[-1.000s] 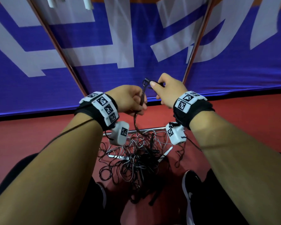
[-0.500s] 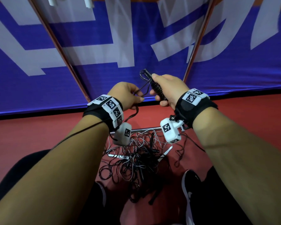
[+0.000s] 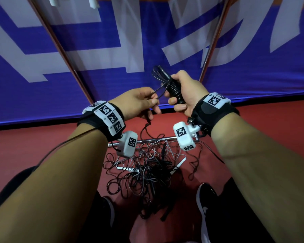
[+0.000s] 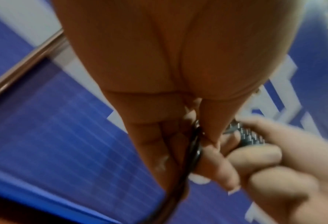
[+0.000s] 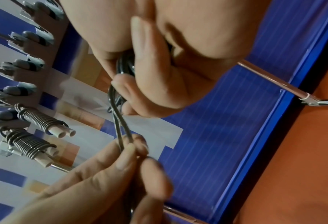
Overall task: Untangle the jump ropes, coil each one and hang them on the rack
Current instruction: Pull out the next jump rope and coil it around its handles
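White lettering, too cropped to read, is crossing the blue banner (image 3: 235, 50) up top. At center left, the left hand (image 3: 137, 102) is pinching a thin glossy black cord (image 3: 158, 92). Right of it, the right hand (image 3: 186, 92) is curling around the coiled rope (image 3: 174, 88). At bottom center, a tangle (image 3: 147, 172) is lying on red floor (image 3: 33, 146). 2 coiled ropes (image 5: 34, 121) are hanging on the rack (image 5: 21, 63).

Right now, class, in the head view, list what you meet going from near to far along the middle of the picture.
Black shoe → tangled ropes on the floor → metal floor bar → right hand holding the wound black rope → blue banner.
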A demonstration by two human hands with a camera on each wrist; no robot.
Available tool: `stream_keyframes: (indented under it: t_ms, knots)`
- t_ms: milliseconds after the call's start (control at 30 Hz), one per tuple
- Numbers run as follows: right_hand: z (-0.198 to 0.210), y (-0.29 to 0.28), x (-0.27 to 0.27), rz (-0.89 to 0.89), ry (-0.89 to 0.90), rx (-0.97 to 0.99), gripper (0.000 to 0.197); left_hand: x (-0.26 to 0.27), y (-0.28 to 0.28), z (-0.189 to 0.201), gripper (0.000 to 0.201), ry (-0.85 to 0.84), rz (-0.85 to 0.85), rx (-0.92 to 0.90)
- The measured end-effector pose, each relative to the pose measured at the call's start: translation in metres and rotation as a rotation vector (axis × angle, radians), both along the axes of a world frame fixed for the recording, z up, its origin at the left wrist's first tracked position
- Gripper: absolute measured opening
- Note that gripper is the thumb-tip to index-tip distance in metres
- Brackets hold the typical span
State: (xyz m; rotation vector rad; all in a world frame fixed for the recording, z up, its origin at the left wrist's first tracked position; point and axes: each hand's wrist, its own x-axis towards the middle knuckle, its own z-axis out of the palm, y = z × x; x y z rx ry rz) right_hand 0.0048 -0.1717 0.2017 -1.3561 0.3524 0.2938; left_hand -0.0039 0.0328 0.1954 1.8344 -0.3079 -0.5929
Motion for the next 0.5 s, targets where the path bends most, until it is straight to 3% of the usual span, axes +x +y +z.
stream_keyframes:
  t_ms: [133,267,500]
  knots:
    - [0.001,0.003,-0.006,0.085,-0.057,-0.097,0.060,0.000,-0.001,-0.004,0.011,-0.070,-0.067,0.173]
    - [0.001,0.003,-0.011,0.128,-0.080,-0.139,0.047,0.002,0.007,-0.005,0.019,-0.106,-0.074,0.247]
    - [0.005,0.005,-0.015,0.222,-0.069,-0.085,0.046,0.009,0.017,-0.006,0.029,-0.054,0.032,0.176]
